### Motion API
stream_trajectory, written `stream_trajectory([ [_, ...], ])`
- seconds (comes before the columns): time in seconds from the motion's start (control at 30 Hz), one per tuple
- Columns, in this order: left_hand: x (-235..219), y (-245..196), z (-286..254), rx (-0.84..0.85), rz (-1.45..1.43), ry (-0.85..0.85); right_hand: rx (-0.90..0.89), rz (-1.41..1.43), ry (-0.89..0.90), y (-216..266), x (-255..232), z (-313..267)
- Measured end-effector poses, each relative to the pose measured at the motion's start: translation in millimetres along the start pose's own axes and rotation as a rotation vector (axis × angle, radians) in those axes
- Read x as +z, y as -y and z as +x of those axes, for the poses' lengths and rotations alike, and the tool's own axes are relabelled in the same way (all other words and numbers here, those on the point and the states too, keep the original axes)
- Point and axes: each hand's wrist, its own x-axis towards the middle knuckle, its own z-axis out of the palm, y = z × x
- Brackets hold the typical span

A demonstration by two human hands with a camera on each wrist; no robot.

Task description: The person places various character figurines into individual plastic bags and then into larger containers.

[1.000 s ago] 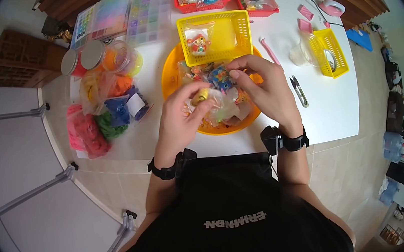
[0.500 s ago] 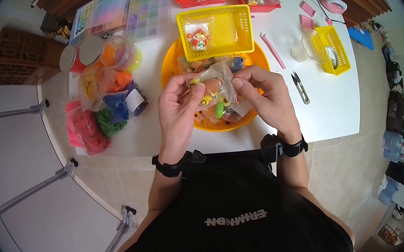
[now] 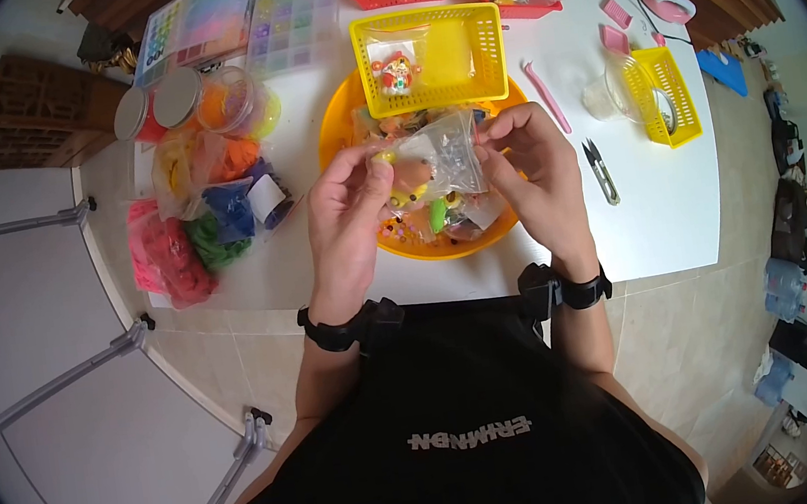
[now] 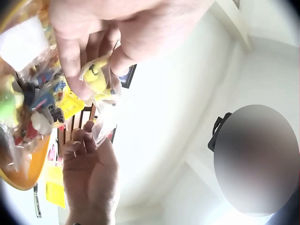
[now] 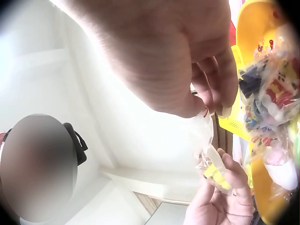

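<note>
The left hand (image 3: 343, 209) pinches the left end of a clear bag (image 3: 452, 150) with a yellow toy inside; the right hand (image 3: 543, 174) pinches its right end. The bag is above the orange basin (image 3: 335, 119), which holds more bagged toys (image 3: 465, 216). A yellow basket (image 3: 498, 49) sits at the basin's far side, snips (image 3: 601, 173) to its right on the tabletop (image 3: 658, 236).
</note>
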Motion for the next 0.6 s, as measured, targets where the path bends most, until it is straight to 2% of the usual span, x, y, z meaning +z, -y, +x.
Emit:
stream_trajectory([
  [0.03,-2,2,0,0.013,0.028,0.005,-0.039,0.024,-0.004,1,1,0],
  [0.1,-1,2,0,0.000,0.012,-0.017,-0.218,-0.153,0.125,-4,-6,5],
  [0.17,1,2,-1,-0.003,-0.001,-0.025,-0.264,-0.208,0.183,-5,-7,6],
  [0.33,3,-2,-2,0.000,-0.004,-0.023,-0.081,-0.032,0.179,-7,-7,4],
  [0.6,5,-1,-3,-0.020,0.037,-0.030,-0.056,0.020,0.199,-8,-6,5],
])
